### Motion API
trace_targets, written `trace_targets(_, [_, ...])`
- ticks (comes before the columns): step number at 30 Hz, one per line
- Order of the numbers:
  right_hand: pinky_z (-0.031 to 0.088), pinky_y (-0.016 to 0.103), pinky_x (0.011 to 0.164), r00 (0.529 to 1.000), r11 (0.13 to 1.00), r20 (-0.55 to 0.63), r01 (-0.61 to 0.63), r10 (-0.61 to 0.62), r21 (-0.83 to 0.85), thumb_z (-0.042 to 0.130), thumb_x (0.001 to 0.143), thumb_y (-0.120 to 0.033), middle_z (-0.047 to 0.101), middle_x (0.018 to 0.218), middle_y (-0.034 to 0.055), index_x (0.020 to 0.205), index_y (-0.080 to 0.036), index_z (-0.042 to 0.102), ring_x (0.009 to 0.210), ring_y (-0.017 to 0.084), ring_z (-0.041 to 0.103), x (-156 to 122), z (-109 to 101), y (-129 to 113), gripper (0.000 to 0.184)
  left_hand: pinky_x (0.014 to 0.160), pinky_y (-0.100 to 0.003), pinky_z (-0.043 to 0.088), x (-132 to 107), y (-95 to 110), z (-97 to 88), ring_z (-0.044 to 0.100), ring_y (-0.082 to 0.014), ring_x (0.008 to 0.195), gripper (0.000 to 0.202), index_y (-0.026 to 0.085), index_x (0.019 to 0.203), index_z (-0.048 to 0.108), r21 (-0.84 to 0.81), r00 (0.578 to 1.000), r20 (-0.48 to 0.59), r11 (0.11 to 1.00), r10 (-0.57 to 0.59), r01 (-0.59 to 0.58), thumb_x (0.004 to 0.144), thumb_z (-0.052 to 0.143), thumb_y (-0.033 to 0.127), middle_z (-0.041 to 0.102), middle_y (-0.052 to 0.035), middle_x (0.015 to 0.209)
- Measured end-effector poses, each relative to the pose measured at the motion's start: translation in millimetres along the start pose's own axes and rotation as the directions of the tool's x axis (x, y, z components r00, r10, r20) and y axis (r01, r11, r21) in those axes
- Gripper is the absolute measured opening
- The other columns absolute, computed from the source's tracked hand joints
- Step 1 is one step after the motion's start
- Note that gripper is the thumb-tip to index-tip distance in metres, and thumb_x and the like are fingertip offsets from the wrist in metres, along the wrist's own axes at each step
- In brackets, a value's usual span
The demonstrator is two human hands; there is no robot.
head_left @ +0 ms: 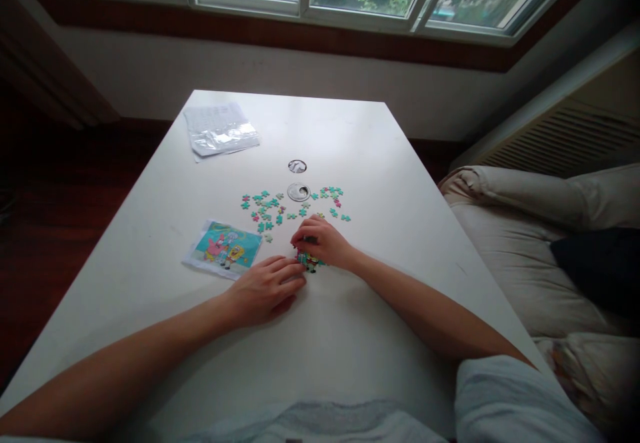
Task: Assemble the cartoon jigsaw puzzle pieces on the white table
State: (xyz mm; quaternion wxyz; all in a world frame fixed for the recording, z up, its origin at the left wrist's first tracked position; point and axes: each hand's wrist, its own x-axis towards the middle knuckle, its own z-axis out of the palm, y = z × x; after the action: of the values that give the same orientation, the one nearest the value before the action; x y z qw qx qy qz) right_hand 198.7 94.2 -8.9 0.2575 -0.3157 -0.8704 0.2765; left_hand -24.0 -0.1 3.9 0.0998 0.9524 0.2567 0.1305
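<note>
Honestly, the joined puzzle patch (313,269) between the hands looks light, thin and likely to pop apart, so hold it by its edges. It's mostly covered, so I can't tell its direction or long axis. Right hand (323,240): narrow grip, contents unclear. Left hand (270,288): fingers extended along the patch's left side. Loose pieces (261,227) scatter farther off on the table (375,363).
</note>
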Motion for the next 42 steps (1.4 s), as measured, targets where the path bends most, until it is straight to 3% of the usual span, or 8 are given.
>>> trace_targets(9, [0.045, 0.033, 0.088, 0.997, 0.995, -0.027, -0.065, 0.067, 0.078, 0.068, 0.091, -0.024, 0.076, 0.088, 0.0016, 0.091, -0.024, 0.075, 0.088, 0.018, 0.063, 1.0, -0.6, -0.6, 0.006, 0.114, -0.044, 0.041, -0.3, -0.5, 0.1, 0.056, -0.0261, 0.125, 0.030, 0.019, 0.125, 0.060, 0.004, 1.000, 0.031, 1.000, 0.001, -0.001, 0.097, 0.052, 0.024, 0.059, -0.0102, 0.140])
trace_targets(15, [0.041, 0.037, 0.092, 0.998, 0.999, 0.068, 0.020, -0.017, -0.043, 0.063, 0.095, -0.025, 0.075, 0.091, 0.0036, 0.095, -0.025, 0.076, 0.096, 0.021, 0.060, 0.4, 1.5, -1.2, 0.012, 0.112, -0.043, 0.042, 1.0, 0.0, -0.6, 0.056, -0.0262, 0.124, 0.028, 0.019, 0.124, 0.061, 0.000, 1.000, 0.020, 1.000, 0.003, -0.003, 0.097, 0.053, 0.023, 0.061, -0.0107, 0.136])
trace_targets(20, [0.043, 0.037, 0.091, 0.999, 0.998, 0.028, 0.036, -0.035, -0.042, 0.058, 0.097, -0.022, 0.073, 0.093, 0.0045, 0.095, -0.024, 0.074, 0.095, 0.021, 0.058, 1.1, 0.5, 1.3, 0.016, 0.113, -0.044, 0.041, 0.1, -0.2, -0.6, 0.056, -0.0254, 0.126, 0.026, 0.019, 0.122, 0.061, -0.018, 1.000, 0.011, 1.000, -0.006, 0.006, 0.099, 0.051, 0.024, 0.061, -0.0101, 0.138])
trace_targets(31, [0.047, 0.036, 0.083, 0.993, 0.995, -0.100, 0.060, -0.068, -0.079, 0.055, 0.094, -0.013, 0.068, 0.092, 0.0058, 0.098, -0.022, 0.070, 0.090, 0.021, 0.056, -5.6, -2.2, 12.8, 0.019, 0.110, -0.048, 0.044, -0.2, -12.6, -0.5, 0.051, -0.0296, 0.129, 0.040, 0.018, 0.137, 0.055, 0.059, 0.982, -0.054, 0.981, -0.182, 0.185, 0.098, 0.053, 0.026, 0.059, -0.0122, 0.138])
trace_targets(42, [0.047, 0.034, 0.084, 0.994, 0.987, -0.038, 0.101, -0.106, -0.127, 0.054, 0.098, -0.019, 0.068, 0.093, 0.0067, 0.099, -0.022, 0.069, 0.090, 0.020, 0.058, -6.6, -2.0, 7.0, 0.016, 0.112, -0.050, 0.043, -0.5, -17.8, 2.7, 0.048, -0.0313, 0.133, 0.052, 0.015, 0.146, 0.049, 0.102, 0.980, -0.073, 0.976, -0.186, 0.193, 0.097, 0.057, 0.028, 0.058, -0.0137, 0.140])
